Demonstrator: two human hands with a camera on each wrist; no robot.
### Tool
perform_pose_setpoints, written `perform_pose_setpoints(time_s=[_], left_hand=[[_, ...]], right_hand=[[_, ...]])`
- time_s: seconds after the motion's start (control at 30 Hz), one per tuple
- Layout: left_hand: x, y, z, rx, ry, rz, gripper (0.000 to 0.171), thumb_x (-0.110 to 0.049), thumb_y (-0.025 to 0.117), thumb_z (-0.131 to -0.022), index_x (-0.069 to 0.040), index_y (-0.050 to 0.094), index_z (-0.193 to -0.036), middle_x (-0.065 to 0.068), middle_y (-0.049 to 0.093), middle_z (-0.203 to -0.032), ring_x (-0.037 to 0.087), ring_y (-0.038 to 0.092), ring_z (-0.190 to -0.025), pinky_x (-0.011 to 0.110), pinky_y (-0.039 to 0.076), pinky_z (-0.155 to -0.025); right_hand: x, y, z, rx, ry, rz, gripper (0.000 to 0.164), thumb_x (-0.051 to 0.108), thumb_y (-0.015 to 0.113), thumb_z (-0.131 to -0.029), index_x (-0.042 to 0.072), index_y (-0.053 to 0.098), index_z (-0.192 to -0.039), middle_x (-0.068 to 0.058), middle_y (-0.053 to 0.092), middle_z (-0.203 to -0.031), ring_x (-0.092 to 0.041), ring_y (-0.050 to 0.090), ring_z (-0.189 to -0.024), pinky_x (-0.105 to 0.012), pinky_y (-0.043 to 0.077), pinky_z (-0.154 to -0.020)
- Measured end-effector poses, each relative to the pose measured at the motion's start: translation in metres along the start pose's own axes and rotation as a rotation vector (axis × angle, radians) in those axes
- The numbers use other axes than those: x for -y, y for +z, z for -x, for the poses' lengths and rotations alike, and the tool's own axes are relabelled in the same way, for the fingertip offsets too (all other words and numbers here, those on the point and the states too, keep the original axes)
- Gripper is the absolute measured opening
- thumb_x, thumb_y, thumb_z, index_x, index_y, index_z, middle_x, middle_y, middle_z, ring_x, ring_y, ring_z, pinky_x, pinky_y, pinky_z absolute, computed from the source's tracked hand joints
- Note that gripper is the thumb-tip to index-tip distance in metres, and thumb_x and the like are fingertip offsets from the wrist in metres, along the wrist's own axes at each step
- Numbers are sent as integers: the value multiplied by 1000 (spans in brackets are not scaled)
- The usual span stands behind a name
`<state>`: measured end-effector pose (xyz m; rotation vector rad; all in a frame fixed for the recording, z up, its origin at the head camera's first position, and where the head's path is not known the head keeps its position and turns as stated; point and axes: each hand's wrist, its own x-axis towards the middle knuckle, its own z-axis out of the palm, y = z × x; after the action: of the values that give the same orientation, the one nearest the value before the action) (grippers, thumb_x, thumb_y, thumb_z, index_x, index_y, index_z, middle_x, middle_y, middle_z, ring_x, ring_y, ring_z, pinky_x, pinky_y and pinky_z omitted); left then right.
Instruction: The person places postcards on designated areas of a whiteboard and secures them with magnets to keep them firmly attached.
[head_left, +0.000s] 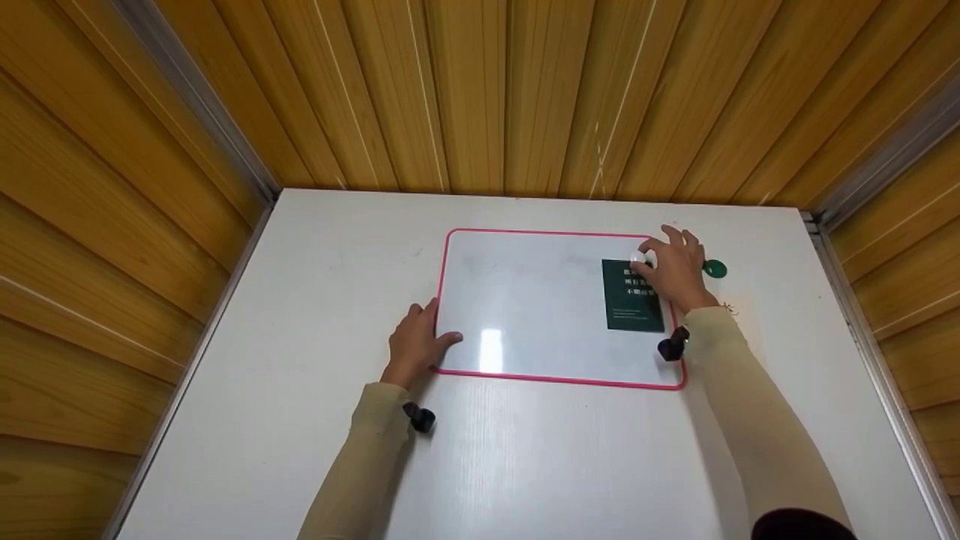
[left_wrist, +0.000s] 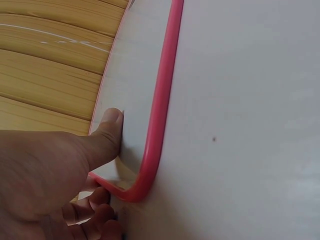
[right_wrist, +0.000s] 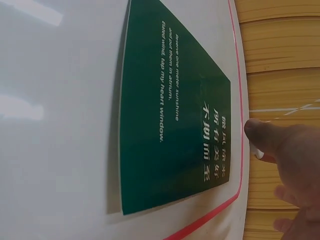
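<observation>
A whiteboard (head_left: 525,300) with a pink-red frame lies flat on the table. My left hand (head_left: 416,341) holds its left edge near the front corner. The thumb lies over the board face and the other fingers curl at the frame's outer side, as the left wrist view shows (left_wrist: 45,175). On the board's right part rests a dark green card (head_left: 630,315) printed with white Chinese and English text. Above the card's top edge my right hand (head_left: 677,274) pinches a small white round piece (head_left: 638,258) between thumb and index finger; the remaining fingers are spread.
A shiny green disc (head_left: 716,268) lies on the white table (head_left: 337,300) just right of my right hand. Yellow-brown wood-plank walls (head_left: 510,97) stand behind and on both sides. Small black devices (head_left: 673,345) sit at both wrists.
</observation>
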<state>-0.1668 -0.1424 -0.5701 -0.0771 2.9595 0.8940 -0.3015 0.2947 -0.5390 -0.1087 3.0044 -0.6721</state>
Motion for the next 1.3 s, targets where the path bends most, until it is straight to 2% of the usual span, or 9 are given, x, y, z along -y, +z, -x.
perform_pose_setpoints(time_s=[0.17, 0.4, 0.97, 1.3], left_hand=[[0, 1, -1, 1, -9, -6, 84, -40, 83, -86, -9, 46, -155, 16, 61, -112, 28, 60, -92, 48, 53, -88], [1, 1, -1, 8, 4, -6, 85, -41, 84, -86, -8, 46, -155, 14, 58, -104, 24, 53, -82, 45, 51, -76], [1, 3, -1, -6, -14, 7, 86, -39, 84, -86, -8, 45, -155, 16, 60, -110, 27, 58, -89, 47, 53, -86], [3, 3, -1, 0, 4, 6, 86, -39, 84, -86, -7, 46, -155, 13, 58, -103, 24, 54, -82, 45, 51, -78]], right_hand=[[1, 4, -3, -4, -1, -4, 36, 26, 72, -97, 5, 68, -126, -27, 20, -164, -52, 3, -151, -70, 1, -116], [1, 8, -7, -6, -5, -1, 34, 25, 71, -98, 5, 69, -125, -28, 22, -163, -53, 6, -150, -69, 1, -116], [0, 13, -10, 12, -13, 33, 37, 24, 72, -98, 3, 68, -128, -30, 26, -161, -56, 9, -148, -71, 2, -115], [0, 17, -10, 11, -17, 50, 39, 26, 72, -97, 2, 69, -128, -31, 27, -160, -57, 10, -147, -72, 3, -115]])
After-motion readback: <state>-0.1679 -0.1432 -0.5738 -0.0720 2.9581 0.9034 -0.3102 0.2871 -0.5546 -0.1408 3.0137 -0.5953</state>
